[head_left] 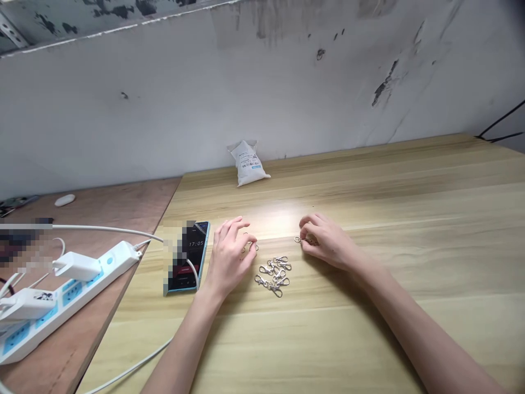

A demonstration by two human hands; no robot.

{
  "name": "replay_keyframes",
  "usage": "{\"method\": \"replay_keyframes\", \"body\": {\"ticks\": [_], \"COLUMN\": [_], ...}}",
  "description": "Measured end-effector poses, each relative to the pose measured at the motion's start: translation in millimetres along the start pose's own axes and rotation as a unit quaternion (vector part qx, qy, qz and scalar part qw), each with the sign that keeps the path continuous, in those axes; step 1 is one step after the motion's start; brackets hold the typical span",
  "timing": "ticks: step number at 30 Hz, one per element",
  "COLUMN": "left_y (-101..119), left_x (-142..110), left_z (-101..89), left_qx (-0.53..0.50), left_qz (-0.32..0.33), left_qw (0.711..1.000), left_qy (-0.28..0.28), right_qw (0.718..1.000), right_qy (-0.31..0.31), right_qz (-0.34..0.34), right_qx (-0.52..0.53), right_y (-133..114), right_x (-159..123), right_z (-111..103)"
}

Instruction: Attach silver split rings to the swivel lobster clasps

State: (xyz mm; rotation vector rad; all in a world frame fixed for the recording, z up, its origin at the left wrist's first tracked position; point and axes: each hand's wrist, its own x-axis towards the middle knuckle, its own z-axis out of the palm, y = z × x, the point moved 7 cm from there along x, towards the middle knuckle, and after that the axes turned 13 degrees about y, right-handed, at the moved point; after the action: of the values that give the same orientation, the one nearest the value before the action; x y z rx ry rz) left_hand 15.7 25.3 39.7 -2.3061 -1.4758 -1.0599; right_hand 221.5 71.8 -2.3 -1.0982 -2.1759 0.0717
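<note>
My left hand (232, 251) pinches a small metal ring (256, 247) between thumb and forefinger, its other fingers loosely spread. Some more rings lie partly hidden behind those fingers. Over on the right, my right hand (326, 241) is closed, its fingertips drawn together down at the table. A small metal ring (297, 239) shows at these fingertips, and more ring-like metal is half covered under the fingers. Between the hands, nearer to me, several silver swivel clasps (275, 275) lie in a loose pile.
Left of my left hand lies a phone (188, 257) with a cable across it. A white power strip (74, 295) with plugged-in chargers sits on the reddish board at the left. A white plastic packet (249, 163) leans near the wall, at the back of the wooden table (410, 191).
</note>
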Motion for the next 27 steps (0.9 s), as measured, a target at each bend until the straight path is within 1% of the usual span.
{"method": "replay_keyframes", "body": {"ticks": [4, 7, 11, 14, 18, 23, 27], "left_y": [13.8, 29.0, 42.3, 43.5, 38.4, 33.7, 33.6], "left_x": [-1.6, -3.1, -4.4, -4.4, -3.4, -3.8, -4.4], "left_z": [1.9, 2.7, 3.5, 2.9, 0.0, 1.7, 3.1], "left_qx": [-0.046, -0.082, -0.103, -0.105, -0.096, -0.098, -0.11], "left_qz": [0.004, 0.024, 0.055, 0.061, 0.047, 0.029, 0.028], "left_qw": [0.999, 0.996, 0.993, 0.992, 0.993, 0.994, 0.993], "left_qy": [0.007, 0.021, 0.033, 0.041, 0.052, 0.03, 0.027], "right_qw": [0.998, 0.994, 0.989, 0.985, 0.981, 0.978, 0.978], "right_qy": [0.032, 0.054, 0.049, 0.043, 0.04, 0.046, 0.049], "right_qz": [-0.026, -0.035, -0.041, -0.031, -0.01, -0.006, -0.009], "right_qx": [0.046, 0.092, 0.134, 0.162, 0.191, 0.205, 0.202], "right_y": [-15.2, -32.3, -56.1, -65.4, -67.4, -68.3, -69.2], "right_x": [3.0, 4.9, 4.7, 4.0, 3.6, 4.4, 4.5], "right_z": [-1.4, -2.2, 2.5, 5.1, 3.8, -1.2, -1.7]}}
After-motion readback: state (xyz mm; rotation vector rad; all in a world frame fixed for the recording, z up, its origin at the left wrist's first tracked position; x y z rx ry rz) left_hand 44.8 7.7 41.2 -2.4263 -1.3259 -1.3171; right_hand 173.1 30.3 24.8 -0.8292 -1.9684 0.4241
